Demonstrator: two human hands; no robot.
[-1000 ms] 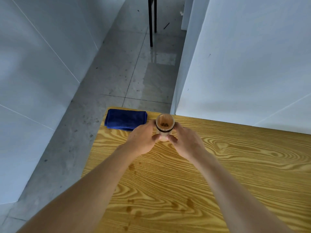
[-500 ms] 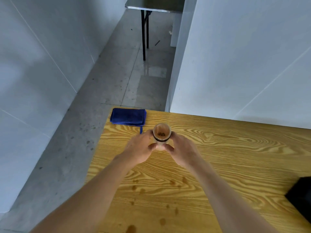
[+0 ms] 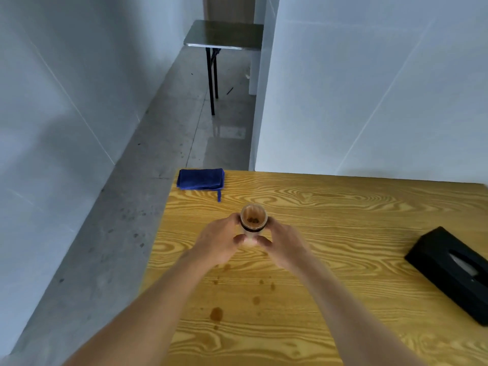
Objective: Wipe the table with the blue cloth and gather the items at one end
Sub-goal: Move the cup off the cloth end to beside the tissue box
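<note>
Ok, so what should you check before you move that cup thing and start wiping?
1. Both hands on the cup: ok, left hand and right hand curl round it.
2. Cup upright: ok.
3. Cup's base on the table or lifted: cannot tell, fingers hide it.
4. Blue cloth within easy reach: ok, folded at the far left corner.
5. Spots to wipe: not ok, brown drips sit near the person.
6. Tissue box gathered: not ok, apart at the right.

White tiled walls (image 3: 66,101), grey concrete floor (image 3: 158,167), small dark side table (image 3: 224,34) beyond
</note>
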